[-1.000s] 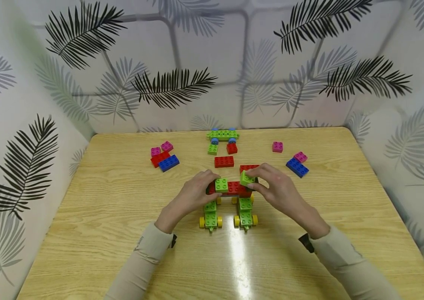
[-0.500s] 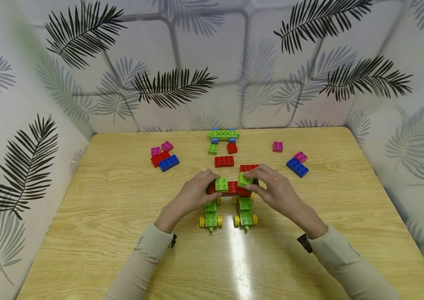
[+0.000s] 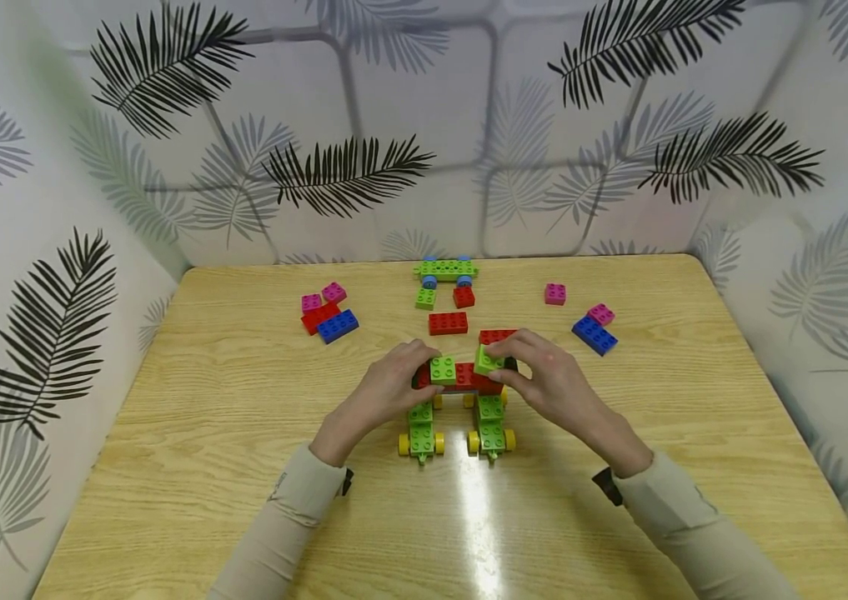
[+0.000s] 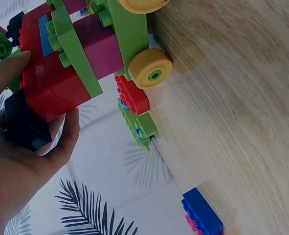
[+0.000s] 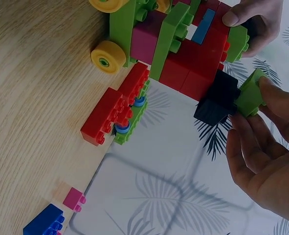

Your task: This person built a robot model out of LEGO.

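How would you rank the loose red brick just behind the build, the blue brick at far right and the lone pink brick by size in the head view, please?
1. The loose red brick and the blue brick: both long bricks that look alike, so I would not rank them.
2. The lone pink brick: a small square, clearly smallest.

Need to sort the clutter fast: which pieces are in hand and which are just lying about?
In hand:
- wheeled brick model, gripped by left hand
- green brick, pinched by right hand

Lying about:
- loose red brick
- green wheeled plate
- blue brick
- pink brick
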{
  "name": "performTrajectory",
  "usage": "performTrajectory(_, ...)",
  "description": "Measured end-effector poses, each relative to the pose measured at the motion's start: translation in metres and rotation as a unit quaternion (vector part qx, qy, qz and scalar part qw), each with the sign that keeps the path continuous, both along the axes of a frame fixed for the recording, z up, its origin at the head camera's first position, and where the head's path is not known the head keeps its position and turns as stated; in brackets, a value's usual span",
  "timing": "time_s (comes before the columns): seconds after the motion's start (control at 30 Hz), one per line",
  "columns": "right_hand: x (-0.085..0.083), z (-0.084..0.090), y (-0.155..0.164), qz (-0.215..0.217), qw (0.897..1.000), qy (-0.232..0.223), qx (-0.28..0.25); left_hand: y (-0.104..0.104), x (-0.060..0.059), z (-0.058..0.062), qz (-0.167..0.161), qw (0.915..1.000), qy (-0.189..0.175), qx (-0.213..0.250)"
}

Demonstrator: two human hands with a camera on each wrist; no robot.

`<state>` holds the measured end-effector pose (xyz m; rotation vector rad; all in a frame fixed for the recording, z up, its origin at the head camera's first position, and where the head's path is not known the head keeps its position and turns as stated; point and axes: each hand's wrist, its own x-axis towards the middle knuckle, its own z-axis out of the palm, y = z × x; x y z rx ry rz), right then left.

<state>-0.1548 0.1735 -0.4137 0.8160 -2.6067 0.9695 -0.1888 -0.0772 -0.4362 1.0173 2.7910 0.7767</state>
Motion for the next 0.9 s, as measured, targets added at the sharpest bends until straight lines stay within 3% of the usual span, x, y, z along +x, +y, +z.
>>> performTrajectory(0.9, -0.0031, -0.005, -0.005, 0.016, 1.0, 0.023, 0.006, 0.0, -0.0001, -0.0016, 0.001, 1.0, -0.002, 0.005)
